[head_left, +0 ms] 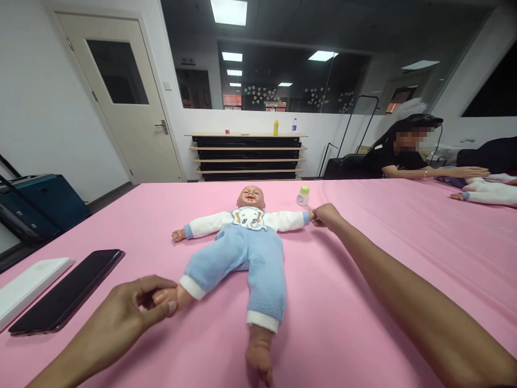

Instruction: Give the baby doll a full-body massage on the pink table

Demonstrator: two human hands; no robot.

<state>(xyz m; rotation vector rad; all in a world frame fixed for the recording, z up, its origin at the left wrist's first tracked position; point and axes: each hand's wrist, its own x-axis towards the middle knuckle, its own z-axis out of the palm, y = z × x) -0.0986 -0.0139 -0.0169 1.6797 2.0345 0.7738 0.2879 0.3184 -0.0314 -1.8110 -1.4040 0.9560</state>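
A baby doll (246,242) in a blue and white fleece suit with an elephant face on the chest lies on its back on the pink-covered table (331,323). Its head points away from me and its limbs are spread. My left hand (125,310) grips the doll's foot on the left side, thumb and fingers around it. With closed fingers, my right hand (326,215) holds the doll's small hand on the right side, which is mostly covered. Just behind that hand stands a small white bottle (302,196) with a yellow-green cap.
A black phone (68,291) and a white slab-like device (32,285) lie at the left. At the far right a co-worker (404,148) reaches over another doll (490,193). Behind the table are a shelf (248,156) and a door (117,91); a blue suitcase (44,205) stands left.
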